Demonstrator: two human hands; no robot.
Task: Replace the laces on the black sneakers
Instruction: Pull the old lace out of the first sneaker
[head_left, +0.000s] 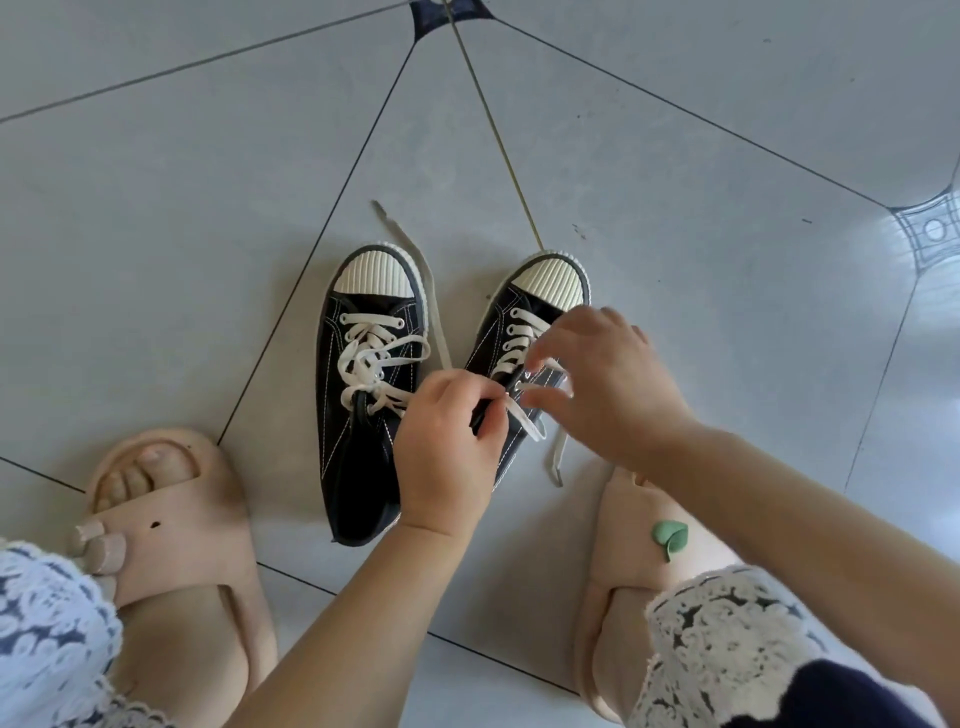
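Two black canvas sneakers with ribbed white toe caps stand side by side on the tiled floor. The left sneaker (358, 415) carries a loosely threaded white lace (374, 358). Over the right sneaker (524, 312) both hands work at its upper eyelets. My left hand (447, 447) grips the black tongue of that shoe and pinches a strand of its white lace (530, 426). My right hand (608, 384) hovers above, fingers curled, pinching the lace near the eyelets. One loose lace end (556, 462) trails onto the floor, and another (415, 260) runs out past the toe caps between the shoes.
My feet in beige slides flank the shoes: one slide (182, 525) at lower left, the other slide (618, 582) at lower right with a green charm (670, 538). Lace-trimmed fabric covers both knees. Grey floor tiles (156, 234) with dark grout lines spread all round.
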